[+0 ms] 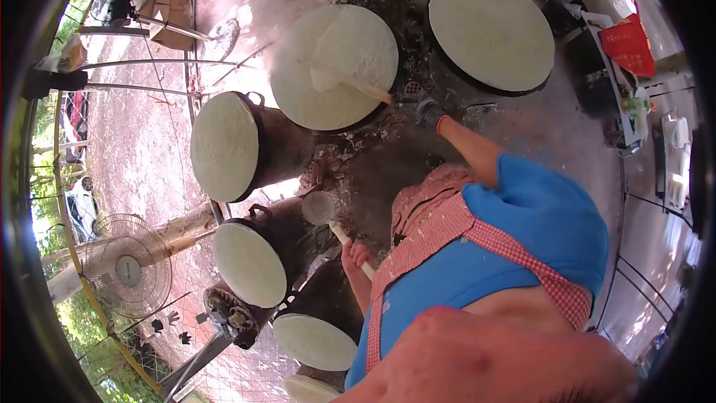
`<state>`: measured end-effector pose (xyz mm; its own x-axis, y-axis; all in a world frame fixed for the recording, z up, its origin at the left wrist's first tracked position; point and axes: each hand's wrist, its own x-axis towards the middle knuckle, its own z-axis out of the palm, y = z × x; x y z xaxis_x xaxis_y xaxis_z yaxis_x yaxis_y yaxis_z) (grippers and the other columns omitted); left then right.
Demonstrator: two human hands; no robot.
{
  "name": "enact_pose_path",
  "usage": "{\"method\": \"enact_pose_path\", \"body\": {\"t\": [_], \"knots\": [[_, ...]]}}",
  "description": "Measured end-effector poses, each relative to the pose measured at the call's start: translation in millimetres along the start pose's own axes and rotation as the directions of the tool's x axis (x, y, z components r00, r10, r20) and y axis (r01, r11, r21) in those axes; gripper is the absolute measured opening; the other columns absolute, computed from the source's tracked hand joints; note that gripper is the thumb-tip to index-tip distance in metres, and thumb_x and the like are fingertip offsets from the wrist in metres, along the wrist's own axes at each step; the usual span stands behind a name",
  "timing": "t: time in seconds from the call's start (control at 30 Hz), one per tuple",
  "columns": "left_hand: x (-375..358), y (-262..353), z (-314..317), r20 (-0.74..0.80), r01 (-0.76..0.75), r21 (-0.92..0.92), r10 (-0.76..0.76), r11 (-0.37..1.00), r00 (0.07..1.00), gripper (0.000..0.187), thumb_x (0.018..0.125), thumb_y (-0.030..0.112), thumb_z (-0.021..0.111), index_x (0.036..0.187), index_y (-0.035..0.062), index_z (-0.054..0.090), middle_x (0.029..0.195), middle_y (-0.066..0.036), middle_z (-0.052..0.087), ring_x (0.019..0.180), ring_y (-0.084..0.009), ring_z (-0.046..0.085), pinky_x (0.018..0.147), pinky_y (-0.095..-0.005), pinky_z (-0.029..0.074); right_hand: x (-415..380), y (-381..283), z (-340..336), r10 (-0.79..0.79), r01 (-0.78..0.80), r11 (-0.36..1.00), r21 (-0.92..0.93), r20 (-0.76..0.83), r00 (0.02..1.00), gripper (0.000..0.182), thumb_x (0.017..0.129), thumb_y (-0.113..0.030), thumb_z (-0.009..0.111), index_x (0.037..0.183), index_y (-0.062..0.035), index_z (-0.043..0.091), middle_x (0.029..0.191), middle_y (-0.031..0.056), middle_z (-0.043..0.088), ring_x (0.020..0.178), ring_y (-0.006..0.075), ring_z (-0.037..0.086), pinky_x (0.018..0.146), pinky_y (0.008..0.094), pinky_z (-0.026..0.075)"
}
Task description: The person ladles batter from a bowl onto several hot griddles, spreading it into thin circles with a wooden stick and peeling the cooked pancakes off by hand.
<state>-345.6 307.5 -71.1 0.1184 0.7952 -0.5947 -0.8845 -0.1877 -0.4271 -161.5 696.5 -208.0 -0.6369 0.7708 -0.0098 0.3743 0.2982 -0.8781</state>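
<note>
My right hand, in a dark glove with an orange cuff, is closed at the handle end of a pale wooden spreader. The spreader's blurred blade lies over the pale batter sheet on a large round griddle. Lower down, my bare left hand is wrapped round the light handle of a ladle. The ladle's round, whitish bowl is off to the upper left of that hand, between the griddles. Another round pale sheet covers the griddle at the upper right, beyond my right hand.
More drum-like griddles with pale sheets line the left and bottom. A standing fan is at the lower left, near wire mesh. Upper right, a red bag sits on a narrow table.
</note>
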Motion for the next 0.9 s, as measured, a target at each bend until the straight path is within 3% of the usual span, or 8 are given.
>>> {"method": "enact_pose_path", "body": {"t": [0.17, 0.23, 0.27, 0.33, 0.5, 0.57, 0.73, 0.9], "knots": [[-2.5, 28.2, -13.7, 0.127, 0.055, 0.181, -0.079, 0.982, 0.989, 0.036, 0.088, 0.026, 0.041, 0.057, 0.0098, 0.032, 0.048, 0.002, 0.029, 0.036, -0.0084, 0.027, 0.035, -0.0214, 0.027, 71.8, 1.1, -80.9, 0.107, -0.107, 0.994, 0.011, -0.227, 0.968, 0.033, 0.083, -0.030, 0.047, 0.111, -0.0127, 0.052, 0.098, 0.0122, 0.059, 0.090, 0.0236, 0.055, 0.078, 0.0341, 0.041], [2.6, 30.8, -8.3, 0.170, 0.107, 0.181, -0.138, 0.978, 0.976, 0.037, 0.087, 0.027, 0.041, 0.056, 0.0103, 0.032, 0.046, 0.000, 0.029, 0.036, -0.0090, 0.028, 0.035, -0.0221, 0.027, 96.1, -40.9, -102.4, 0.182, -0.311, 0.800, -0.513, -0.286, 0.941, 0.036, 0.084, -0.034, 0.042, 0.115, -0.0189, 0.049, 0.092, 0.0167, 0.058, 0.082, 0.0288, 0.057, 0.071, 0.0384, 0.043], [6.5, 36.5, -4.2, 0.166, 0.102, 0.186, -0.133, 0.977, 0.977, 0.037, 0.087, 0.027, 0.041, 0.056, 0.0103, 0.032, 0.046, 0.000, 0.029, 0.036, -0.0090, 0.028, 0.035, -0.0221, 0.027, 95.7, -52.4, -103.2, 0.184, -0.311, 0.805, -0.506, -0.285, 0.941, 0.036, 0.084, -0.034, 0.042, 0.115, -0.0189, 0.049, 0.092, 0.0167, 0.058, 0.082, 0.0288, 0.057, 0.071, 0.0384, 0.043], [26.2, 55.7, 3.7, 0.202, 0.170, 0.283, -0.232, 0.944, 0.951, 0.036, 0.087, 0.027, 0.042, 0.056, 0.0106, 0.032, 0.045, 0.000, 0.029, 0.035, -0.0092, 0.027, 0.034, -0.0221, 0.026, 81.4, -79.0, -95.8, 0.112, -0.055, 0.738, -0.672, 0.041, 0.993, 0.035, 0.084, -0.036, 0.040, 0.116, -0.0229, 0.048, 0.084, 0.0183, 0.057, 0.074, 0.0328, 0.057, 0.064, 0.0423, 0.043], [90.7, 78.8, 72.1, 0.071, -0.033, 0.398, 0.005, 0.917, 0.997, 0.035, 0.086, 0.019, 0.042, 0.053, 0.0116, 0.031, 0.043, 0.001, 0.027, 0.032, -0.0084, 0.027, 0.029, -0.0209, 0.024, 39.4, -64.1, -112.7, -0.003, 0.152, 0.720, -0.677, 0.217, 0.976, 0.034, 0.083, -0.033, 0.044, 0.117, -0.0287, 0.046, 0.078, 0.0186, 0.057, 0.071, 0.0330, 0.056, 0.063, 0.0425, 0.043], [115.8, 65.2, 111.9, 0.070, -0.046, 0.295, 0.027, 0.954, 0.997, 0.036, 0.085, 0.016, 0.045, 0.053, 0.0119, 0.030, 0.044, 0.002, 0.026, 0.032, -0.0077, 0.026, 0.029, -0.0209, 0.023, 24.6, -66.1, -118.1, 0.120, -0.227, 0.754, -0.617, -0.211, 0.970, 0.034, 0.084, -0.028, 0.039, 0.117, -0.0291, 0.047, 0.076, 0.0141, 0.058, 0.067, 0.0315, 0.057, 0.062, 0.0428, 0.044], [167.0, 27.7, 166.3, 0.055, -0.101, 0.394, 0.087, 0.913, 0.995, 0.021, 0.082, 0.007, 0.047, 0.067, 0.0113, 0.033, 0.049, 0.004, 0.025, 0.036, -0.0053, 0.026, 0.030, -0.0188, 0.021, -17.1, -56.6, -105.6, 0.056, -0.009, 0.748, -0.664, 0.049, 0.997, 0.033, 0.083, -0.028, 0.042, 0.116, -0.0291, 0.048, 0.078, 0.0130, 0.059, 0.066, 0.0311, 0.057, 0.060, 0.0421, 0.044], [200.5, -27.3, 165.5, 0.066, -0.352, 0.759, 0.474, 0.547, 0.878, 0.029, 0.078, 0.001, 0.046, 0.093, 0.0211, 0.030, 0.052, 0.001, 0.027, 0.037, -0.0090, 0.029, 0.032, -0.0207, 0.026, -67.9, -69.9, -83.0, 0.083, -0.155, 0.767, -0.622, -0.143, 0.986, 0.034, 0.081, -0.027, 0.047, 0.115, -0.0291, 0.049, 0.081, 0.0116, 0.059, 0.065, 0.0307, 0.057, 0.058, 0.0413, 0.044]]}}
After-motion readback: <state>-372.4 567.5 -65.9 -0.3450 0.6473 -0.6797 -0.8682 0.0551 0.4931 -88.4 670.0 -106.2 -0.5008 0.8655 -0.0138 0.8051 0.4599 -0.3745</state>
